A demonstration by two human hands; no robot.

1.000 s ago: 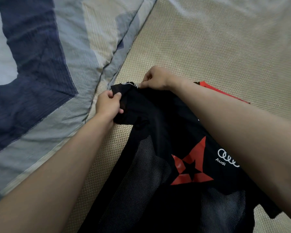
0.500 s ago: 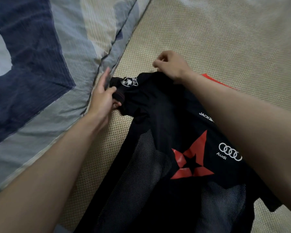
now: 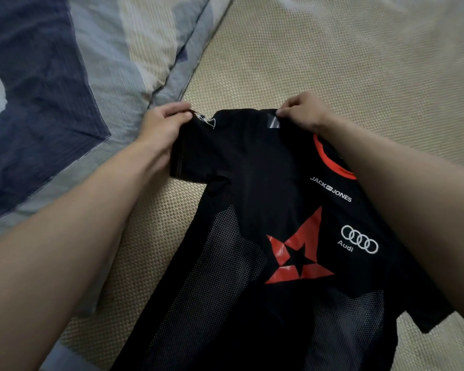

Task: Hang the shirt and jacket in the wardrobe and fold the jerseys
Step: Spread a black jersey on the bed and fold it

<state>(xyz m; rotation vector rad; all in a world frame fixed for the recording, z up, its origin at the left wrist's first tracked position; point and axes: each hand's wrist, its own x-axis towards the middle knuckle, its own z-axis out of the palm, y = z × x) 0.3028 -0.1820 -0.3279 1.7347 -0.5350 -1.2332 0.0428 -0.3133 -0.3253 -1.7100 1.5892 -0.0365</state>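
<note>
Black jersey, red star, orange collar, mesh panels, front up

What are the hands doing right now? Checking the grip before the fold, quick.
Left hand: closed, pinching the sleeve edge of the black jersey.
Right hand: closed, pinching the jersey's shoulder edge.

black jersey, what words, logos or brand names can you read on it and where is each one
"JACK JONES" in white, on the chest of the black jersey, below the red collar.
"Audi" in white, under four white rings, right of the red star emblem.
White badge on the sleeve by the left hand: too blurred to read.
</note>
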